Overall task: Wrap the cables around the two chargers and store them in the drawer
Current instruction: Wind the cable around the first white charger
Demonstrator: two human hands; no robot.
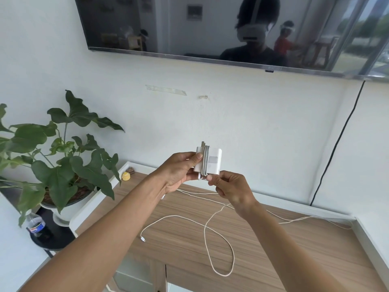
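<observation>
A white square charger (213,160) is held up in front of the wall, with several turns of pale cable (205,163) wound around its middle. My left hand (181,171) grips the charger's left side, thumb on its face. My right hand (231,189) pinches the cable's end at the charger's lower edge. A second long white cable (219,245) lies in loose loops on the wooden cabinet top (294,245), its plug (143,239) lying at the left. A second charger is not clearly visible; my left arm hides part of the cabinet top.
A potted green plant (63,157) stands at the left on a black stand, beside a plastic bottle (35,225). A small yellow object (125,176) sits at the cabinet's back left corner. A wall-mounted screen (210,28) hangs above; a black cord (336,144) runs down the wall.
</observation>
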